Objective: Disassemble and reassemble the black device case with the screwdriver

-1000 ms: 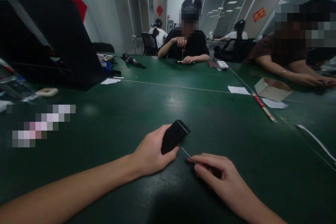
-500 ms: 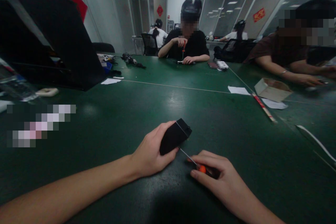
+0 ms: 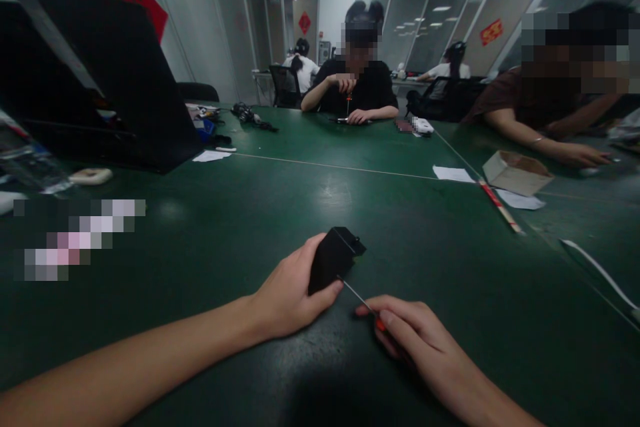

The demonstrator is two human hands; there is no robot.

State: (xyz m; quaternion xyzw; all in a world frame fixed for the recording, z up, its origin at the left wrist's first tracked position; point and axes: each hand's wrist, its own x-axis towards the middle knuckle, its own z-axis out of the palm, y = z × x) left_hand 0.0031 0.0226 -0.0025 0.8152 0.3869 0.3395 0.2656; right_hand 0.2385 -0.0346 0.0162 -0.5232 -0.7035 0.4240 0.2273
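A black box-shaped device (image 3: 331, 259) is tilted above the green table (image 3: 225, 227), with a small piece jutting from its far right end. My left hand (image 3: 290, 287) wraps around it from the left, thumb along the near side. My right hand (image 3: 415, 327) is closed around the orange handle of a screwdriver (image 3: 359, 295). Its thin metal shaft points up and left, and the tip meets the near side of the device beside my left thumb. Most of the handle is hidden by my fingers.
A black open case or stand (image 3: 120, 80) rises at the left. Across the table a person (image 3: 350, 93) works with a screwdriver. On the right are a cardboard box (image 3: 517, 173), paper (image 3: 453, 174), a red-and-white strip (image 3: 500, 207) and another person's hand (image 3: 583, 155).
My right fingers have shifted on the screwdriver handle, now covering more of it. The device has turned slightly in my left hand. The right-hand person's arm has moved.
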